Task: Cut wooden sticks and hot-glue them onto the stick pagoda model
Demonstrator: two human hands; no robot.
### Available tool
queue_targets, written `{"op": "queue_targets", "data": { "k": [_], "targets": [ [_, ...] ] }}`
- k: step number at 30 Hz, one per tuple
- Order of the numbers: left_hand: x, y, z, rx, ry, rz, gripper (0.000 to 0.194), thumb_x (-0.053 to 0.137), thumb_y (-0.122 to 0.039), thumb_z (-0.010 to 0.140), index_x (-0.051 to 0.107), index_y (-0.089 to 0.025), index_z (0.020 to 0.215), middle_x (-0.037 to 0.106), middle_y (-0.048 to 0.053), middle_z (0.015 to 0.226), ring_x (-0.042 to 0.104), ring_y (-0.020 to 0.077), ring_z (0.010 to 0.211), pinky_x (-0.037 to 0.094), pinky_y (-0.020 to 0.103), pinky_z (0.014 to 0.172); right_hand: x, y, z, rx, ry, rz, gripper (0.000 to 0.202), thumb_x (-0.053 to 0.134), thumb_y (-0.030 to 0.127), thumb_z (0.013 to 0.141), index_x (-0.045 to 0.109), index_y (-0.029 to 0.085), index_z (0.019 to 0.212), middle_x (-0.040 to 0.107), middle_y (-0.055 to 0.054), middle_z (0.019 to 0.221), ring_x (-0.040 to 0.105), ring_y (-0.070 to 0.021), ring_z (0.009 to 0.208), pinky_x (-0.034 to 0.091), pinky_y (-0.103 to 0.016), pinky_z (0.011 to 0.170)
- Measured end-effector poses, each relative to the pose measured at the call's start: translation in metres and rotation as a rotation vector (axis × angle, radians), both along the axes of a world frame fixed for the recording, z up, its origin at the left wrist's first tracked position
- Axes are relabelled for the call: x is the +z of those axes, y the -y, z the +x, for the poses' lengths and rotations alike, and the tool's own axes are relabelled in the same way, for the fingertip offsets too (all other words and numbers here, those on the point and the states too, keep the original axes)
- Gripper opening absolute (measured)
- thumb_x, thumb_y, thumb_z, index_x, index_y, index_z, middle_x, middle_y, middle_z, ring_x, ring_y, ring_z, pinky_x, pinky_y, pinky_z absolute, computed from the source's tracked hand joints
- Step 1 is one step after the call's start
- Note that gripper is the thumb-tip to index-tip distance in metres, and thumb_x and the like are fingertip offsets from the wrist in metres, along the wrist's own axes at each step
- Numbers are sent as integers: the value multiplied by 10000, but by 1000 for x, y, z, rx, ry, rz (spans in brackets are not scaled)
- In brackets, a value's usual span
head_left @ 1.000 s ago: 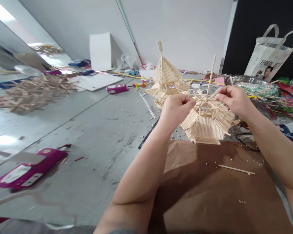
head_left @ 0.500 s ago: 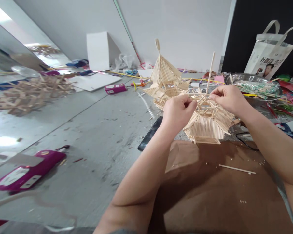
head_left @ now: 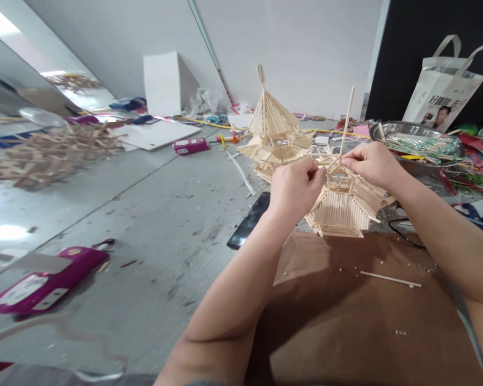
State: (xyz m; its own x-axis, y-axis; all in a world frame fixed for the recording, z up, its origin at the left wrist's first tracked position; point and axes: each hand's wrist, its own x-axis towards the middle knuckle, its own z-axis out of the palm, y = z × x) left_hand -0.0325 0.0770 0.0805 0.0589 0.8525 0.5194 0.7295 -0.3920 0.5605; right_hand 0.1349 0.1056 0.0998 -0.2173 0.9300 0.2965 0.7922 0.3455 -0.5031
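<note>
A small pavilion model of pale wooden sticks (head_left: 340,212) stands at the far edge of the brown sheet (head_left: 346,321). My left hand (head_left: 298,185) is closed at the left of its open top, fingertips pinched; what they hold is too small to make out. From the right, my right hand (head_left: 372,163) pinches at the top, by the foot of a tall upright stick (head_left: 348,118); whether it grips that stick or another piece is unclear. Behind my left hand stands a second stick model with a pointed roof (head_left: 271,118).
A black phone (head_left: 247,222) lies left of the near model. Purple power strips (head_left: 60,279) are on the grey floor. A metal bowl (head_left: 422,139) of wrapped sticks stands at the right, near a white bag (head_left: 438,94). One loose stick (head_left: 390,279) lies on the brown sheet.
My right hand has shifted slightly left, closer to the upright stick's foot. My left hand has turned a little and moved slightly right, its fingertips still together.
</note>
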Motion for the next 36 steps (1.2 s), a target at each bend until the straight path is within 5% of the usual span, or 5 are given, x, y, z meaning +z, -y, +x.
{"op": "queue_targets", "data": {
  "k": [13, 18, 27, 36],
  "targets": [
    [0, -1, 0, -10, -6, -5, 248, 494, -245, 714, 408, -187, 489, 386, -36, 455, 334, 93, 478, 249, 259, 508, 0, 2, -1, 10, -14, 12, 221, 553, 264, 759, 733, 150, 818, 679, -40, 689, 568, -134, 641, 408, -283, 634],
    [1, -1, 0, -8, 1, -11, 261, 500, -248, 717, 399, -188, 484, 391, -35, 454, 339, 94, 482, 256, 261, 512, 0, 1, -1, -85, -27, 29, 208, 574, 269, 733, 716, 130, 793, 640, -45, 652, 546, -136, 616, 409, -289, 617],
    [1, -1, 0, -18, -2, -34, 254, 494, -252, 722, 403, -186, 494, 378, -37, 466, 333, 93, 485, 245, 262, 515, 4, 2, -5, -87, -49, 10, 267, 591, 271, 734, 676, 118, 935, 623, -39, 668, 554, -149, 651, 410, -289, 631],
    [0, -2, -1, -33, -7, -38, 263, 488, -272, 727, 396, -189, 495, 374, -36, 464, 330, 93, 483, 248, 261, 516, 2, 65, 49, -276, -60, 61, 262, 550, 400, 768, 667, 210, 904, 603, -16, 641, 503, -130, 547, 367, -295, 556]
  ]
}}
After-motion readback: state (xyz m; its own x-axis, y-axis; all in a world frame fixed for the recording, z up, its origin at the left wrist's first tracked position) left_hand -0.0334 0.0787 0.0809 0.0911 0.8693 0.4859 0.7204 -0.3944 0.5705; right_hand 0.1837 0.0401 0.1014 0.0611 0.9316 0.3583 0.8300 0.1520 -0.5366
